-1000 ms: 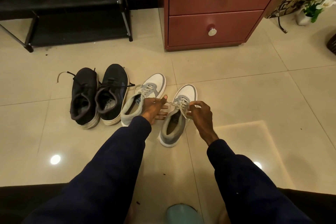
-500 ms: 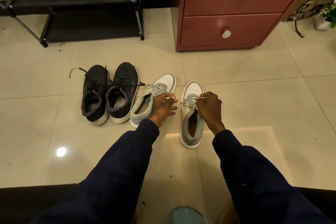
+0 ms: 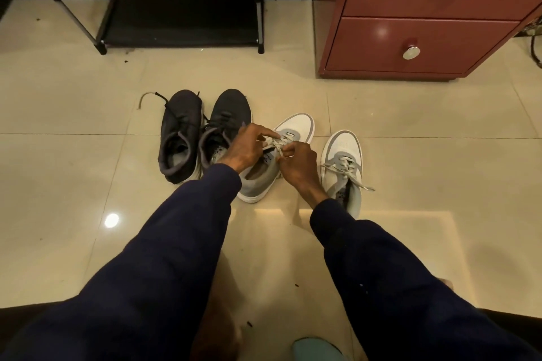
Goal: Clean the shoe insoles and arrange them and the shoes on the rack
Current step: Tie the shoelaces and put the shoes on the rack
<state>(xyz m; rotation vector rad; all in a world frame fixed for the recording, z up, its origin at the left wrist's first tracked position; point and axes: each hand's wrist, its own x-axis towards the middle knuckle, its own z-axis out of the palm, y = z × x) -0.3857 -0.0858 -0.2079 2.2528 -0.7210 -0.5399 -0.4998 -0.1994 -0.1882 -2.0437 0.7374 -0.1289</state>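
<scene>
Both my hands work the laces (image 3: 280, 142) of the left grey-and-white sneaker (image 3: 264, 167) on the tiled floor (image 3: 88, 184); my left hand (image 3: 246, 146) pinches one strand between thumb and forefinger, and my right hand (image 3: 296, 164) is closed on the knot just across from it, fingertips nearly touching over the tongue. The shoe's mate (image 3: 341, 168) sits just to the right of my right hand, its laces already loose and trailing over its side; the pair of dark sneakers (image 3: 202, 134) stands just beyond my left wrist, the nearer one partly hidden by it. The black rack (image 3: 181, 0) waits well ahead of my fingers, against the wall, beside a red drawer cabinet (image 3: 425, 17); its visible shelves hold nothing.

The step in hand, as I judge it, is loosening this shoe so the insole can come out; no insole is out yet, so the task is near its start. To do it well I should pull the free end, not the loop, so the knot opens instead of tightening; then slacken the upper rows of eyelets evenly and spread the tongue forward, leaving a wide mouth for my fingers. One hand should steady the heel against the floor, since the light shoe may slide on the glossy tile.
</scene>
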